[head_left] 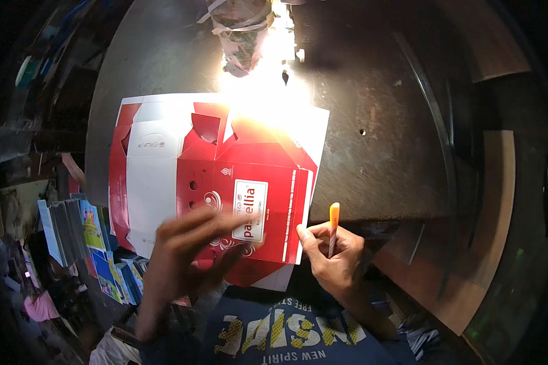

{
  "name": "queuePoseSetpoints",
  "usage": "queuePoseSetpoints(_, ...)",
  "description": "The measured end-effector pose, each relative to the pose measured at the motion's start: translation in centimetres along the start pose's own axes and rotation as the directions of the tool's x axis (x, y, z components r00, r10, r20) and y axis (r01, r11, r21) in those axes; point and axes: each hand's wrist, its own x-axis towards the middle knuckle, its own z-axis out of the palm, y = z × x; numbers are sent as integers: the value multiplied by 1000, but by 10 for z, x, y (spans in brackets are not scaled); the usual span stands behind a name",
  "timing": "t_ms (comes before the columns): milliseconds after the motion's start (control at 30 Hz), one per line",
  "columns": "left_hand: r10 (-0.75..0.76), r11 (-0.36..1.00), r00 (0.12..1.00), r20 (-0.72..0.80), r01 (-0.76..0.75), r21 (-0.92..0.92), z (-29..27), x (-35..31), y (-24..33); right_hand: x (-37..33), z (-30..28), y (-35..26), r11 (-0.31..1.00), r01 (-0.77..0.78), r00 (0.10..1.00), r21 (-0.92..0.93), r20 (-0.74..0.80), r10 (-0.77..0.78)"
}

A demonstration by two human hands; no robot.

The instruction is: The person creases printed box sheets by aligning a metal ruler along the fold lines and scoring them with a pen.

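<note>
A flattened red-and-white cardboard box point(225, 182), with fold lines, cut flaps and a white label panel, lies on a white sheet point(318, 131) at the table's near edge. Above its near part is my left hand point(195, 243), smeared by motion, with fingers spread and nothing seen between them. At the box's near right edge, my right hand point(338, 258) pinches a slim pen-like tool point(333, 222) with an orange end pointing up; its lower end is hidden in the fingers. The right thumb tip touches the cardboard's edge.
A bright lamp point(280, 42) glares on the table's far side, beside a wrapped bundle point(240, 30). The dark tabletop point(371, 158) has a small hole. Stacks of booklets point(94, 225) stand low on the left. A brown board point(463, 280) lies at the right.
</note>
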Motion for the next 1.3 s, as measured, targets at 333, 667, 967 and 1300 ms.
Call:
queuePoseSetpoints(333,135,770,987,88,-160,618,22,75,-78,1,2,-1,996,73,996,-59,-49,-76)
queuePoseSetpoints(667,-125,822,980,-156,190,537,34,62,-62,31,-17,-26,911,155,986,-381,7,-165)
queuePoseSetpoints(967,19,867,999,-41,4,499,33,58,-60,34,-21,-27,958,85,996,-274,55,-72)
queuePoseSetpoints(1300,15,868,1000,-23,-2,497,32,59,-61,34,-21,-24,970,15,998,-242,55,-2)
